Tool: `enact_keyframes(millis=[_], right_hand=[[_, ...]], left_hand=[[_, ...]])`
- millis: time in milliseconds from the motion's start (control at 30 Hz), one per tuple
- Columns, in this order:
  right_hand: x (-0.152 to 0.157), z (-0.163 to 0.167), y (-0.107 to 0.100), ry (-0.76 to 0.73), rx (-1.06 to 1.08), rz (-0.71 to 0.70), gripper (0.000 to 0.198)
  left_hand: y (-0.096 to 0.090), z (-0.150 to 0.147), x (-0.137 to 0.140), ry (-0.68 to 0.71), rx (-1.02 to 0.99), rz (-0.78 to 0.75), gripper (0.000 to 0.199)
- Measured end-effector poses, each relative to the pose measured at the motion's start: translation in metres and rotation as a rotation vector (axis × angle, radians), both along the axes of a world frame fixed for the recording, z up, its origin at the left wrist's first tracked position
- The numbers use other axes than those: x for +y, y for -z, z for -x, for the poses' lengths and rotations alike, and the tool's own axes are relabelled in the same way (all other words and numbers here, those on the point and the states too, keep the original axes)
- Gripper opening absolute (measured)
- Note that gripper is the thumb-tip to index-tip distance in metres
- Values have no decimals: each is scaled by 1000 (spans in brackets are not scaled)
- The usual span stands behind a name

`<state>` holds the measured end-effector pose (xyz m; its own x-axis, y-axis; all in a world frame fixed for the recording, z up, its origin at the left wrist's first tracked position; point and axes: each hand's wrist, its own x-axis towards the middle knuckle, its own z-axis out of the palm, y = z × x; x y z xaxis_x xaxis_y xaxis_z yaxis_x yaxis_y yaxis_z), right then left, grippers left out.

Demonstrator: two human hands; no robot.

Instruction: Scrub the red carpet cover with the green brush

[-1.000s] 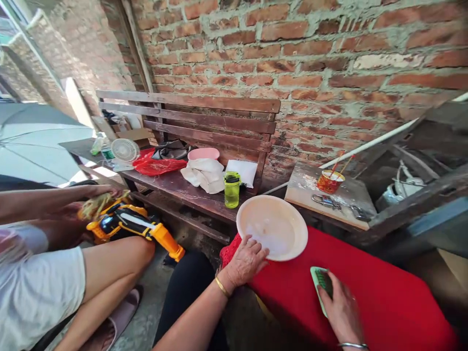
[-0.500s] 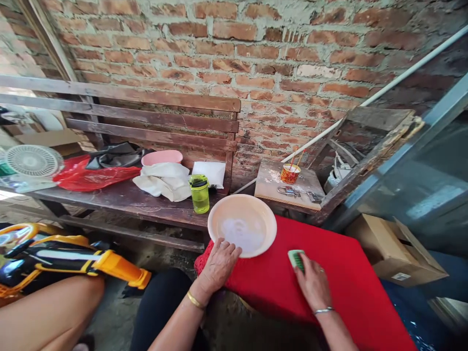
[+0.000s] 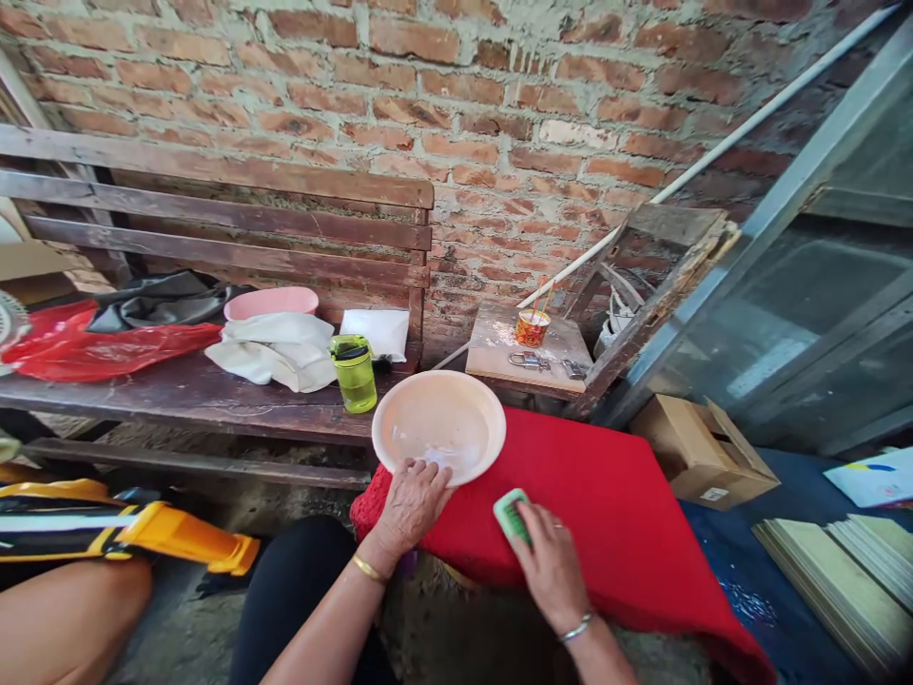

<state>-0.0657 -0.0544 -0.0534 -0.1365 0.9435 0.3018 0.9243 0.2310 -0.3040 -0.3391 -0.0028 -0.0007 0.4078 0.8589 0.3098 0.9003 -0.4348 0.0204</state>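
My left hand (image 3: 414, 499) is closed over the near rim of a pale peach plastic basin (image 3: 492, 409). The thumb side is partly hidden. Cloudy liquid lies in the basin, which stands on the left end of a red cloth (image 3: 592, 476). A small light green scrub brush (image 3: 511, 514) is in my right hand (image 3: 553, 561), bristles partly showing. My right hand is over the near part of the cloth, to the right of the basin and apart from it. I cannot tell whether the brush touches the cloth.
A wooden bench (image 3: 178, 409) carries a green bottle (image 3: 355, 376), white cloth (image 3: 278, 347), a pink basin (image 3: 271, 303) and a red bag (image 3: 128, 342). Padlocks (image 3: 529, 361) and a cup (image 3: 532, 328) sit on a small stand. A cardboard box (image 3: 699, 452) is at right. Someone's leg (image 3: 78, 618) shows left.
The view has turned right, so the surroundings sit farther left. My right hand has moved the brush nearer to the basin and the cloth's near edge. My left hand remains on the rim.
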Motion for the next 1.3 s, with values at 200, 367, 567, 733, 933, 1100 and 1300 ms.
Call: enact_keyframes(millis=[200,367,567,733,933,1100,1300], right_hand=[[-10,-52,12,173,-157,-1,44],[-34,-205,6,685,-261,18,55],[-20,-152,11,373,-89,-163,54],[7,25,14,-115,-45,-112,38],[49,17,9,-63,-195,-42,40],[70,-137,7,561,-295,60,47],[66,-83,-2,330,-198,5,45]], left_hand=[[7,1,2,-37,50,-41,20],[13,1,3,-16,28,-120,18],[13,-3,1,-30,3,-198,11],[13,-4,0,-46,2,-203,12],[13,-4,0,-39,-3,-177,13],[11,-4,-2,-28,-5,-138,12],[13,-1,-3,-20,-10,-155,16]])
